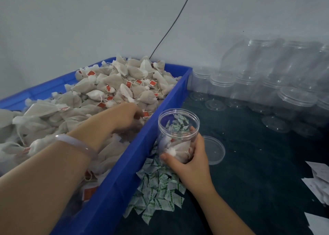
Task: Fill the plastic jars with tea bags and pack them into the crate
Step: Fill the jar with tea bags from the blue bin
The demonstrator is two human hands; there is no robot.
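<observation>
A blue crate [135,165] on the left is heaped with white tea bags [110,85] bearing red tags. My left hand [127,116] reaches into the heap near the crate's right wall, its fingers curled among the bags; what they hold is hidden. My right hand [188,160] grips a clear plastic jar [178,128] just right of the crate. The jar is open at the top and holds a few tea bags at its bottom. Its clear lid [214,150] lies flat on the dark table beside it.
A pile of small green-and-white sachets [158,190] lies against the crate's right wall. Several empty clear jars [267,85] stand stacked at the back right, with loose lids [275,124] in front. White paper slips [318,185] lie at the right edge. A black cable [170,28] runs down the wall.
</observation>
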